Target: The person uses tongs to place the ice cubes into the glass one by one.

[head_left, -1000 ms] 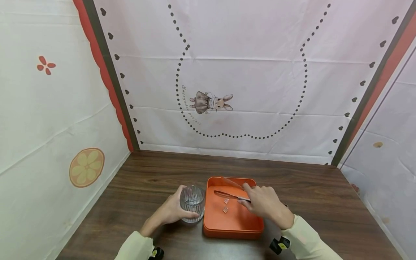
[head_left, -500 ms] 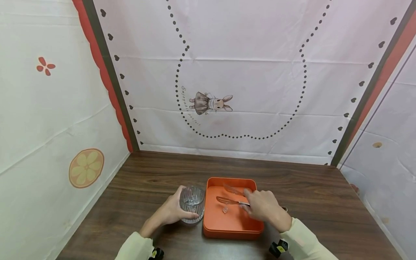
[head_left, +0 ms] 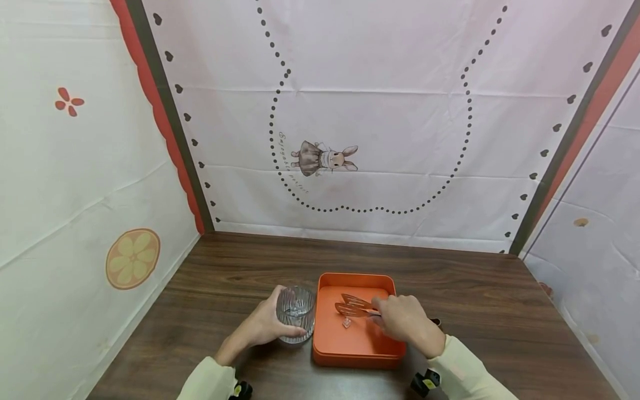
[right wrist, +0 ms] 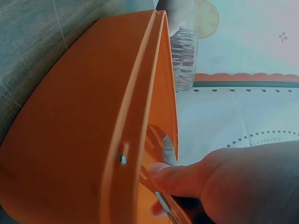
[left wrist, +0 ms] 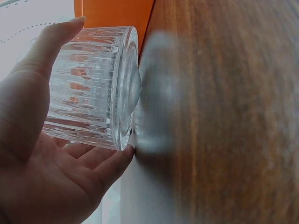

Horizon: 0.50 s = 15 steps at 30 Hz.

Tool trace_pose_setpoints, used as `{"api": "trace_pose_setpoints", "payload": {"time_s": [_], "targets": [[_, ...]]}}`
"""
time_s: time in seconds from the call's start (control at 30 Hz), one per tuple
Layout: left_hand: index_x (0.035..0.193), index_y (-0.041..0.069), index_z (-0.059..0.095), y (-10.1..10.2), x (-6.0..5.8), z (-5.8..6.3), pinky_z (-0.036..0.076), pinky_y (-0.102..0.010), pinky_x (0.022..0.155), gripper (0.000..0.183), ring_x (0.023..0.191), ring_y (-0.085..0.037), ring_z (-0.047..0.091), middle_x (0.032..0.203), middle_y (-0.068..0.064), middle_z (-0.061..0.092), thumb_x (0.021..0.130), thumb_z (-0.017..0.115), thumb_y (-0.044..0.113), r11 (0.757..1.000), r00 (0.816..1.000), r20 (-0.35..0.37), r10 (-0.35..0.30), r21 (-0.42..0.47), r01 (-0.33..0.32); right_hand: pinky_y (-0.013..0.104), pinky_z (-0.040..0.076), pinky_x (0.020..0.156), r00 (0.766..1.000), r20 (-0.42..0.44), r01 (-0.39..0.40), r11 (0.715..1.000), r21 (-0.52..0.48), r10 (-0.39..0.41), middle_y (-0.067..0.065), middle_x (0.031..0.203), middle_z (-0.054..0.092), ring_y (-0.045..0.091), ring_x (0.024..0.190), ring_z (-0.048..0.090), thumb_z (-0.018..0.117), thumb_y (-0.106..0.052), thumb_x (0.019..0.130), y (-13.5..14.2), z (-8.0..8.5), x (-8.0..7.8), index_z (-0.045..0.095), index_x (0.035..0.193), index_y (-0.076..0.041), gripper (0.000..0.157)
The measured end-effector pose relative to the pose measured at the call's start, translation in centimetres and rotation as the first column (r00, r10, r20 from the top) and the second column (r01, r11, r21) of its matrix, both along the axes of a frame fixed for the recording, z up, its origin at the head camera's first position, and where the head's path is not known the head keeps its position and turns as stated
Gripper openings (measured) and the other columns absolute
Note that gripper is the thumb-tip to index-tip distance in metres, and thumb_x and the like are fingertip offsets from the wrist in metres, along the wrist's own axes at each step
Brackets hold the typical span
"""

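My left hand (head_left: 265, 320) grips a clear ribbed drinking glass (head_left: 296, 314), thumb on the near side and fingers round the far side. In the left wrist view the glass (left wrist: 93, 86) stands close to the table. Over the orange box (head_left: 360, 358), my right hand (head_left: 402, 318) holds orange tongs (head_left: 352, 309). Their two slotted heads point left and lie low inside the box, a small gap between them. One clear cube (head_left: 346, 322) shows just in front of the near head. In the right wrist view, the box wall (right wrist: 79, 112) hides most of the tongs.
The glass stands right beside the box's left wall on the dark wood table (head_left: 240, 266). A printed white cloth (head_left: 370, 122) hangs behind the table, with more cloth at both sides.
The tongs' heads have come down and nearer each other, and the right hand has shifted slightly toward me. One of two cubes is now hidden at the tongs. The left hand stays still.
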<state>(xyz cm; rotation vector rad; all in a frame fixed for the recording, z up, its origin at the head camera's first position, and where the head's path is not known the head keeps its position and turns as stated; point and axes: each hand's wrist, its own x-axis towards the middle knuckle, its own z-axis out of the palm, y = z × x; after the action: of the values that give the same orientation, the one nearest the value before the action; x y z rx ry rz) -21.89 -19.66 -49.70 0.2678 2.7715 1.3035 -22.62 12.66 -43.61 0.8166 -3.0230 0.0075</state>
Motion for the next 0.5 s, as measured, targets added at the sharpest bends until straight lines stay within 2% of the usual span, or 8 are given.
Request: {"api": "trace_pose_setpoints", "payload": {"time_s": [0.23,0.5], "targets": [[0.136,0.010,0.039,0.04,0.06,0.14,0.048,-0.045,0.090,0.099,0.099,-0.019,0.060,0.107,-0.006,0.064,0.061,0.094,0.045,1.000,1.000,0.006,0.001,-0.003,-0.001,0.037,0.040,0.046,1.000,0.010,0.017,1.000,-0.024,-0.017,-0.001,0.059,0.046,0.018,0.049,0.046,0.072,-0.036,0.090,-0.09,-0.05,0.11,0.057,0.085,-0.017,0.025],[0.133,0.010,0.040,0.07,0.11,0.12,0.049,-0.045,0.088,0.096,0.099,-0.021,0.061,0.107,-0.007,0.064,0.061,0.093,0.044,1.000,1.000,-0.007,-0.006,-0.003,0.006,0.041,0.046,0.052,0.995,0.079,0.071,0.995,-0.063,-0.066,-0.002,0.066,0.055,0.018,0.057,0.054,0.072,-0.027,0.091,-0.73,0.07,0.33,0.059,0.084,-0.019,0.017]]}}
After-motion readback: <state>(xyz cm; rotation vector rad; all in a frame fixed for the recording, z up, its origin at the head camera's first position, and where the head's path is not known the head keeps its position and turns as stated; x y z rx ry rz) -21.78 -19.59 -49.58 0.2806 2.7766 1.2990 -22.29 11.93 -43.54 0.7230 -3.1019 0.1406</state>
